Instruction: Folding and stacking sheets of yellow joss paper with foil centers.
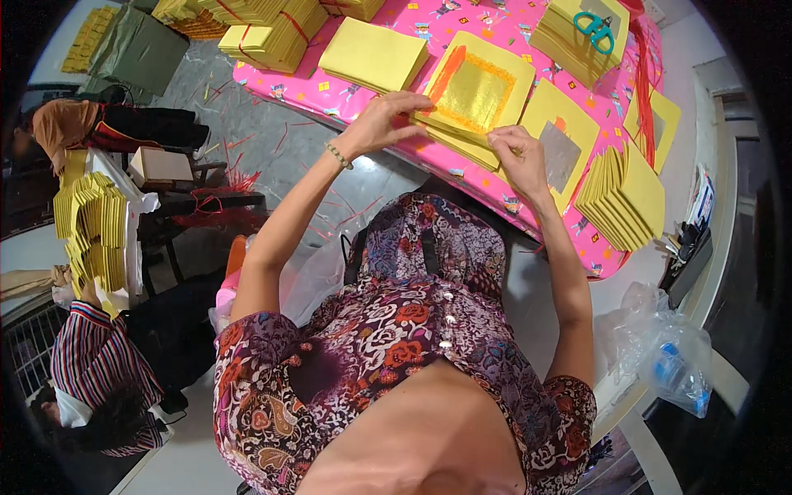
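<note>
A yellow sheet of joss paper (472,89) with a gold square and an orange-red stripe lies near the table's front edge, on top of other yellow sheets. Its near edge is bent up slightly. At its near left corner is my left hand (381,125), thumb and fingers around the paper's edge. My right hand (521,161) pinches the near right corner, its fingers curled in. Beside the right hand lies another yellow sheet with a silver square (563,157). A folded yellow paper stack (374,54) rests just beyond my left hand.
The table has a pink patterned cover (462,169). Teal scissors (596,33) lie on a yellow stack at the far right. Fanned yellow papers (620,198) stand at right, near red strings (645,107). Two people work at left beside yellow bundles (97,223). A clear plastic bag (660,346) hangs lower right.
</note>
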The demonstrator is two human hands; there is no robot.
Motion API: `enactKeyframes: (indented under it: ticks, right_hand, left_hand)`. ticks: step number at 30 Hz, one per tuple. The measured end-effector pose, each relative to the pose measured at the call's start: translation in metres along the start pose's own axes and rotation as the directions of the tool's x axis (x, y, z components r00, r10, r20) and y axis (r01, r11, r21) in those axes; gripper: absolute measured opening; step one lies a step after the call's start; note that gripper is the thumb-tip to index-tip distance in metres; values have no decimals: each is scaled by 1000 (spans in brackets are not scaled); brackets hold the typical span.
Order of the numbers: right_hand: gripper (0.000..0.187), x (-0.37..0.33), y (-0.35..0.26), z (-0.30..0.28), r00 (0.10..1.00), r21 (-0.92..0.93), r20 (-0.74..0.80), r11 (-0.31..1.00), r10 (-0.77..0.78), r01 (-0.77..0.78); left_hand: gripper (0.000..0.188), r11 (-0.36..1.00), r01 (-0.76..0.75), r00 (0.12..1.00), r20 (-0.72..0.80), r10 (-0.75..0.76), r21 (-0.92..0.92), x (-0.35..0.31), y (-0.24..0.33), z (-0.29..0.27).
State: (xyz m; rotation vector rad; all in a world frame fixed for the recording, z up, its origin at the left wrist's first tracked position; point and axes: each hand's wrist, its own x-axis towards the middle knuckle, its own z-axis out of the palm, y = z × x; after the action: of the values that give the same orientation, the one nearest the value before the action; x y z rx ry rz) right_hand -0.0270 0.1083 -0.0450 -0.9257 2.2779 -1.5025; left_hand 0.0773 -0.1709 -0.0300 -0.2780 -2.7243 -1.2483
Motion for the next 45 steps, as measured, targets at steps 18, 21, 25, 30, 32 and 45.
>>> enactKeyframes:
  ticks: [18,21,25,30,32,45]
  right_hand:
    - [37,20,-8,-20,877,-554,85,709,-473,436]
    - [35,34,-17,-27,992,-446,22,886,-127,123]
    - [41,61,1,-39,988,-218,-141,971,66,-96]
    - [46,92,17,-48,954,-56,-69,954,291,-295]
    - [47,100,28,-50,947,85,-53,946,316,-311]
    - [44,153,28,-47,961,-479,-229,877,-158,31]
  left_hand:
    - [18,888,-113,966,257,-6,447,60,23,-24]
    - [22,927,90,957,226,-182,363,68,33,-29]
    - [42,859,-227,847,-342,407,459,73,39,-10]
    - [62,817,-258,922,-122,368,517,80,39,26]
    - [64,813,-223,953,-55,297,538,84,35,36]
    - [70,831,-93,994,0,111,548,94,19,54]
